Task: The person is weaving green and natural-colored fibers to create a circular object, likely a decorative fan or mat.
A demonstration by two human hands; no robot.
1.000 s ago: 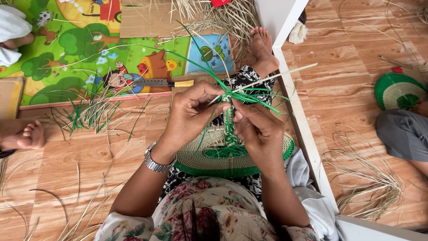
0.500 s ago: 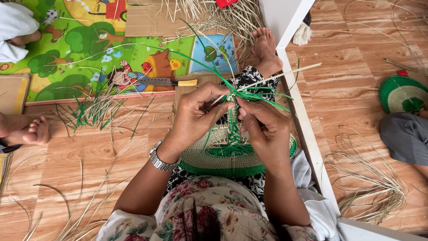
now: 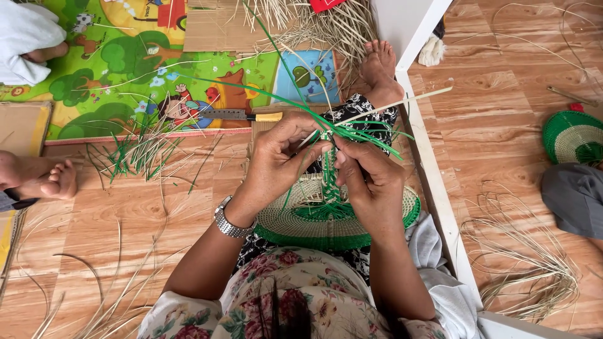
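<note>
Green and pale straw make the woven fan [image 3: 326,223] that rests on the person's lap, flat, with a green border around its round edge. From its middle a narrow braided handle [image 3: 328,179] of green and pale strips rises toward the hands. At the top of this handle the loose green strips [image 3: 361,135] spread out to the right and to the upper left, and 1 pale stick [image 3: 402,103] points up to the right.

The left hand [image 3: 276,160] is closed around the top of the handle, with thumb and fingers pinching the strips. The right hand [image 3: 370,182] is just beside it, touching it, and its fingers are also closed on the strips at the same place. A metal wristwatch [image 3: 227,223] is on the left wrist.

Behind the hands, the person's bare foot [image 3: 380,69] lies near a white post [image 3: 408,22]. A knife [image 3: 235,115] with a yellow handle lies on the edge of a colourful play mat [image 3: 125,69]. Near it, cut green and pale pieces [image 3: 135,154] are scattered on the wooden floor [image 3: 125,220]. More dry straw [image 3: 320,25] is heaped at the top.

At the right, well apart, a 2nd green and pale fan [image 3: 571,135] lies beside another person's grey clothing [image 3: 575,194], and a loose bundle of pale fibres [image 3: 527,257] is on the floor. At the left edge another person's foot [image 3: 59,179] shows.
</note>
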